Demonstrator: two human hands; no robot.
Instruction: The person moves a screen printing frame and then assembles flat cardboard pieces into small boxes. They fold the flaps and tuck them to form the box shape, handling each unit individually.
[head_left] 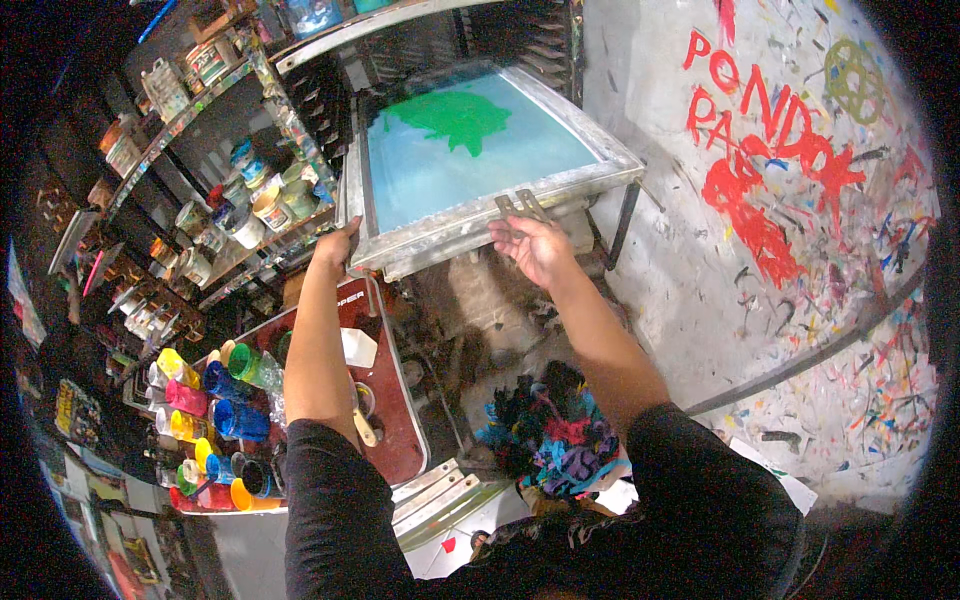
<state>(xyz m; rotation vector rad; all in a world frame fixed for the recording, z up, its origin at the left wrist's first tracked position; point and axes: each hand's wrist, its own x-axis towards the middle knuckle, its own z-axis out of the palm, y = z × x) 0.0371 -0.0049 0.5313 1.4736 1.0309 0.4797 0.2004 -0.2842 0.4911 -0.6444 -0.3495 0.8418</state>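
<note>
At twelve o'clock I see a framed screen (490,165): scuffed pale rails, smooth blue mesh (420,190), a ragged green patch (455,118). Its near rail (450,222) slants toward two o'clock; foreshortening hides the long axis. At ten, my left hand (340,243) grips the near-left corner. At one, my right hand (535,250) curls by a slotted metal bracket (522,205); whether it grips, I cannot tell. Crumpled rags (565,440) lie at five.

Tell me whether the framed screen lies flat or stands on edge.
Roughly flat: the framed screen shows its broad blue face and green patch upward.
</note>
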